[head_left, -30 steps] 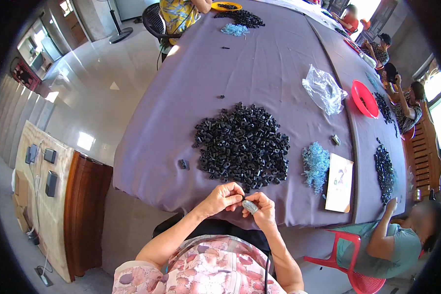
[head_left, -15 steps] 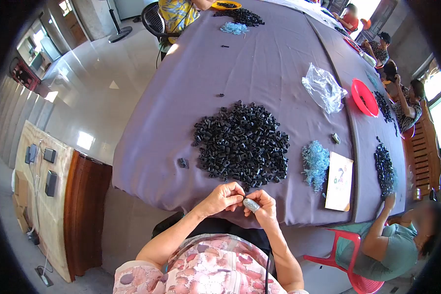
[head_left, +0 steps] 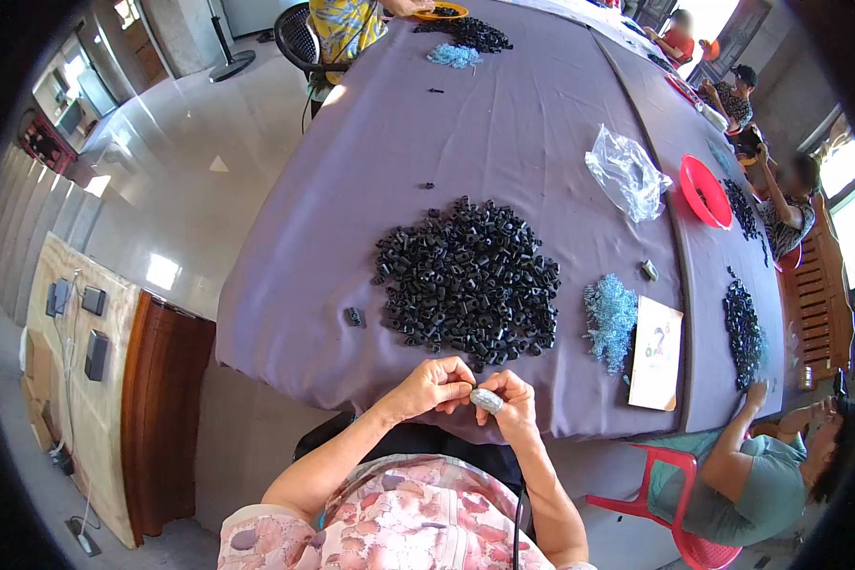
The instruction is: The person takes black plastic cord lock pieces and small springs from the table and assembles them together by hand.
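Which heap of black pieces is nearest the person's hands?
The big, roundish heap right in front of the left hand and right hand; the other heaps look smaller and lie farther off.

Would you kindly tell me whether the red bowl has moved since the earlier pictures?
No, the red bowl sits as before, just beside the clear plastic bag.

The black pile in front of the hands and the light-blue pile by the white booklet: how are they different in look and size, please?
The black pile is broad and roughly round, while the light-blue pile is smaller and narrower. The black pile is made of short, chunky pieces; the light-blue pile looks like fine, thin bits. Both lie loose on the grey-purple cloth.
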